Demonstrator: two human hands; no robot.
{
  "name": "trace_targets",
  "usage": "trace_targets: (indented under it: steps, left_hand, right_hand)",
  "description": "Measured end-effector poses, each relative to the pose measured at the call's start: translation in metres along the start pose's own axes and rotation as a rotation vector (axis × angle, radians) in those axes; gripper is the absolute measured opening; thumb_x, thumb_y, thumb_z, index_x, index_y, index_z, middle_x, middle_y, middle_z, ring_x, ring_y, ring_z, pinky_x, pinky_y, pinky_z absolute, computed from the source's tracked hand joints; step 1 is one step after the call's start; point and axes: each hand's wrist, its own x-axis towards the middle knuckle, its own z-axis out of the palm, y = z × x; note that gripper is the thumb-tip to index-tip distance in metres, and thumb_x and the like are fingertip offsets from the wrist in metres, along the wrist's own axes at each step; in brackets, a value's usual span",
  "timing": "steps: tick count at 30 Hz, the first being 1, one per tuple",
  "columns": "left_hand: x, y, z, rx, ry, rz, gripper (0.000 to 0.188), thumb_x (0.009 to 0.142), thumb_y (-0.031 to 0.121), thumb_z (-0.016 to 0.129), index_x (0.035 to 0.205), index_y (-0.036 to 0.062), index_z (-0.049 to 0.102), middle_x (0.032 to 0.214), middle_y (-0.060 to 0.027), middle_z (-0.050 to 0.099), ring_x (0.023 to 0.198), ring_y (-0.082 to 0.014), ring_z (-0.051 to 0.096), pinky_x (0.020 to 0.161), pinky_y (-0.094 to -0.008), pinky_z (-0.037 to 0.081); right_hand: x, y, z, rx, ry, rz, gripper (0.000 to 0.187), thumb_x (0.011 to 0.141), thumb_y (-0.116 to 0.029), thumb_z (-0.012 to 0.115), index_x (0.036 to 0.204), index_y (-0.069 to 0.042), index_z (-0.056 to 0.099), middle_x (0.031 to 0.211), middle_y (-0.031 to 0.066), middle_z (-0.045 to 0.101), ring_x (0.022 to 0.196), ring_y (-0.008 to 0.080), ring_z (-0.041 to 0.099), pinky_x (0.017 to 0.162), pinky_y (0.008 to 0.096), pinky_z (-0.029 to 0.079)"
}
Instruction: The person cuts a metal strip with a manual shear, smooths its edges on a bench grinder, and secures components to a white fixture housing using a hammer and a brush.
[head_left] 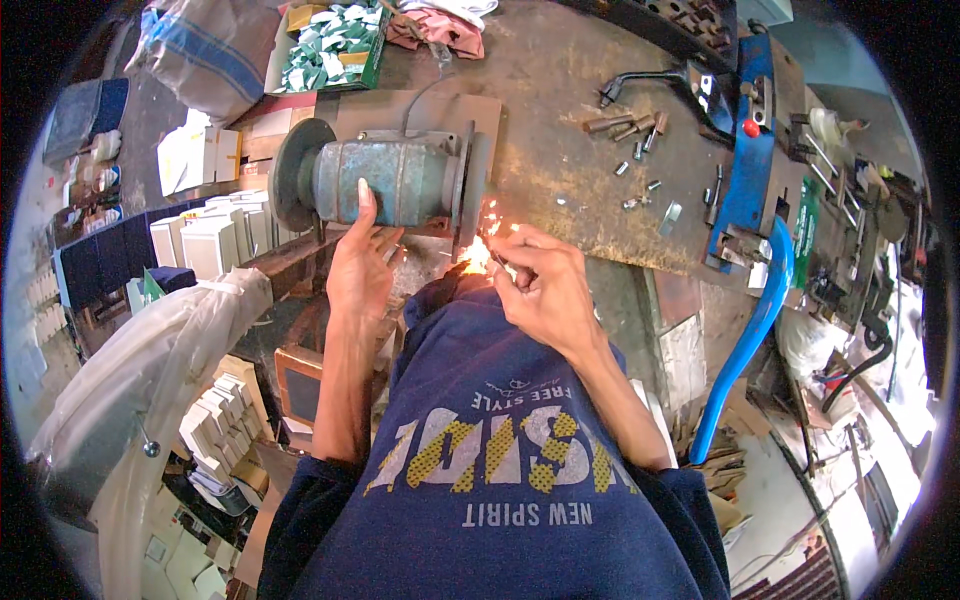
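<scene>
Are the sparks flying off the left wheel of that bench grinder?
No, the sparks burst at the near edge of the right wheel, beside the fingertips of the right hand.

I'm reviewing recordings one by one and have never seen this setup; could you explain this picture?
There is no robot: these are a person's bare hands, seen by a head-worn camera looking down; its wide lens bends straight edges. The right hand pinches a small workpiece, too obscured to identify, by the right wheel of a bench grinder, where sparks fly. The left hand is open at the grinder's motor housing. Small metal cylinders lie on the workbench; beyond the grinder is a carton of green-and-white pieces.
</scene>
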Motion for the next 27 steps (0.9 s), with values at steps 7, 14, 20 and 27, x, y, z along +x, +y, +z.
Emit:
trace_targets:
  steps: [7,14,20,27]
  left_hand:
    - [0.002,0.001,-0.001,0.058,-0.002,-0.029,0.086,0.089,0.061,0.059,0.147,0.0035,0.033,0.142,-0.0172,0.044,0.134,-0.032,0.036,0.111,-0.0456,0.022]
    - [0.008,-0.001,-0.011,0.039,-0.052,-0.033,0.086,0.089,0.062,0.058,0.148,0.0045,0.032,0.146,-0.0171,0.042,0.136,-0.0324,0.036,0.114,-0.0449,0.015]
    - [0.011,-0.001,-0.015,0.014,-0.103,-0.002,0.093,0.085,0.056,0.067,0.152,0.0067,0.027,0.151,-0.0129,0.035,0.138,-0.0358,0.031,0.113,-0.0519,0.013]
    - [0.014,-0.005,-0.017,0.028,-0.059,0.009,0.085,0.086,0.059,0.063,0.147,0.007,0.036,0.144,-0.0117,0.045,0.132,-0.0293,0.039,0.107,-0.0447,0.022]
  right_hand:
    - [-0.001,0.001,0.003,0.019,0.036,0.03,0.021,0.079,0.002,0.071,0.099,0.003,0.073,0.076,0.0068,0.063,0.05,0.0077,0.047,0.047,0.0241,0.037]
    - [-0.001,-0.014,-0.006,-0.012,0.091,0.014,0.025,0.079,0.001,0.072,0.104,0.001,0.073,0.076,0.0065,0.063,0.049,0.0077,0.046,0.047,0.0236,0.038]
    - [-0.007,-0.008,-0.011,-0.009,0.023,0.077,0.027,0.078,0.001,0.068,0.105,-0.001,0.072,0.077,0.0105,0.062,0.053,0.0145,0.053,0.051,0.0284,0.044]
    - [-0.004,-0.005,-0.001,-0.002,-0.003,0.054,0.027,0.077,0.0,0.068,0.104,0.0,0.072,0.074,0.0109,0.06,0.054,0.0172,0.054,0.052,0.0299,0.044]
